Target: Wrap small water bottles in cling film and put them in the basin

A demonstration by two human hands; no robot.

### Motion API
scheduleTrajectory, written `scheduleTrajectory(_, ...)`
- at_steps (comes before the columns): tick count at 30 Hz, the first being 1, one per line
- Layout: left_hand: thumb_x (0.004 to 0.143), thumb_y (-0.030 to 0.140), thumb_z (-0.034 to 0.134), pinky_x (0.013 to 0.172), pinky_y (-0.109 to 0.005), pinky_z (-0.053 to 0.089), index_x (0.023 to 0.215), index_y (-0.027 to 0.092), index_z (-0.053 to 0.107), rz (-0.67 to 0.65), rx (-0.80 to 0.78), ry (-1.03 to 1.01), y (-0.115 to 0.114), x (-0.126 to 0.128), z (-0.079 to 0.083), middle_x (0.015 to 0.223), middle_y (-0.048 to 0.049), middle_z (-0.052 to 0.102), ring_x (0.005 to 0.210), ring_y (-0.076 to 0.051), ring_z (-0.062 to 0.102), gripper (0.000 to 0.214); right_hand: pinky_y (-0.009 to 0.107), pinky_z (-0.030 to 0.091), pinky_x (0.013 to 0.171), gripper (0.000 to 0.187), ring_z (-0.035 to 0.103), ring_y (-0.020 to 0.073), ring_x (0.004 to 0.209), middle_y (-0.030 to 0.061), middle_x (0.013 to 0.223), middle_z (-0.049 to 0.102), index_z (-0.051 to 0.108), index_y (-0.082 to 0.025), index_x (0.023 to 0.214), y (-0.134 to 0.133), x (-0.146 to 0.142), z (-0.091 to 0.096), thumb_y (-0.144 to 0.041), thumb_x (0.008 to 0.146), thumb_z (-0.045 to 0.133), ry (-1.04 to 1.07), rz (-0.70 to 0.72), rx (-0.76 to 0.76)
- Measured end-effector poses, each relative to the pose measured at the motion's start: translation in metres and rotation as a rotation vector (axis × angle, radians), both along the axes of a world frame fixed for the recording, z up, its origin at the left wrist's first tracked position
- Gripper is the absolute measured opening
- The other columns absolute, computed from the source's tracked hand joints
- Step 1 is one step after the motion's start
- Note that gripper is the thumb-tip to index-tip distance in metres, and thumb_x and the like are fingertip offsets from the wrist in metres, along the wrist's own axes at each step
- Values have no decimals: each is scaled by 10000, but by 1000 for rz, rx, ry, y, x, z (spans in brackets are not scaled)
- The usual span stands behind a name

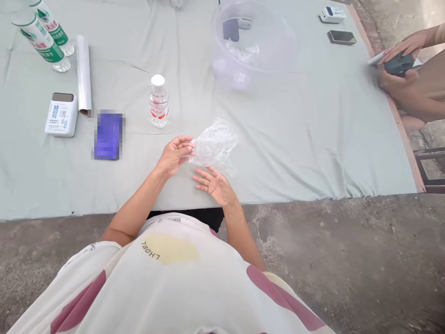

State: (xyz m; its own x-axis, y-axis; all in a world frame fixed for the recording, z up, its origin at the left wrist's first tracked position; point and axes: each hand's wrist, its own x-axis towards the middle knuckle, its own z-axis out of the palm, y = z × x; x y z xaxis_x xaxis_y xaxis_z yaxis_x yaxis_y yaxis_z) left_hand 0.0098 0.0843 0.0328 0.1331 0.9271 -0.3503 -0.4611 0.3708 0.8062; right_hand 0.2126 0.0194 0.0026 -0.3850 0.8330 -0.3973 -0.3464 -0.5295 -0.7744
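Observation:
My left hand (175, 154) pinches the left edge of a crumpled sheet of clear plastic wrap (215, 146) just above the pale green cloth (295, 139). My right hand (213, 182) lies below the wrap with its fingers stretched out and apart, touching or nearly touching the wrap's lower edge. A small clear bottle with a white cap (159, 102) stands upright beyond my left hand.
A clear plastic basin (253, 41) sits at the back. A roll of wrap (83, 74), a white box (61, 114), a blurred purple object (108, 135) and two green-labelled bottles (45, 35) lie at left. Another person's hands (399, 60) hold a device at right, near a phone (341, 37).

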Motion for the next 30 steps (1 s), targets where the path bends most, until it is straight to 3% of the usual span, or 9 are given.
scheduleTrajectory(3,712,218,761,576,-204,476,1042,202,661,68,54,167,-13,-15,8,919,-3,708,722,-105,658,345,439,626,889,732,682,269,1191,63,1258,717,611,-330,1199,11,-2,-4,-779,636,747,117,-222,-86)
scheduleTrajectory(6,671,211,763,550,-194,465,1028,208,659,132,52,267,-24,-31,4,880,3,694,705,-107,644,371,345,642,842,414,735,198,1048,24,1085,765,646,-287,1053,25,-13,-4,-559,766,770,79,-348,-129)
scheduleTrajectory(10,611,225,807,524,-194,455,1006,211,658,214,-10,269,-33,-61,-5,818,20,651,673,-105,627,422,216,624,652,136,743,119,765,-24,848,763,641,-244,897,39,-25,2,-248,812,747,-14,-406,-128)
scheduleTrajectory(16,647,167,753,522,-194,453,921,188,633,419,-84,368,-43,-110,-14,823,5,614,651,-96,599,300,154,530,461,46,706,93,610,-22,784,757,636,-223,867,44,-22,7,-200,851,674,-173,-404,-151)
scheduleTrajectory(19,729,138,663,603,-217,506,976,191,629,537,-32,670,-52,-117,-13,949,-29,632,724,-109,612,255,148,506,439,62,675,78,561,-18,778,750,649,-215,881,40,-16,5,-215,831,686,-256,-379,-132)
scheduleTrajectory(22,842,139,570,746,-251,537,1063,206,632,621,235,1111,-58,-105,-6,1103,-58,644,890,-140,632,239,160,502,444,164,653,73,528,-14,789,744,650,-207,918,34,-12,4,-276,789,725,-311,-347,-99)
scheduleTrajectory(24,910,136,496,827,-276,537,1101,215,640,407,463,1289,-57,-90,0,1127,-65,663,986,-161,641,253,169,499,445,235,653,77,523,-13,799,742,641,-205,940,31,-11,4,-320,761,741,-338,-331,-76)
scheduleTrajectory(26,931,115,464,897,-315,532,1134,223,654,-1,615,1391,-50,-73,3,1168,-75,679,1078,-187,645,299,170,484,436,269,648,76,513,-16,802,742,635,-207,951,29,-11,5,-344,745,740,-369,-331,-58)
scheduleTrajectory(30,855,140,643,1075,-458,451,1285,192,630,-590,609,1594,-31,-56,0,1457,-157,548,1367,-311,503,433,161,430,404,246,582,52,441,-24,766,741,634,-202,922,27,-4,5,-341,735,715,-448,-386,-53)
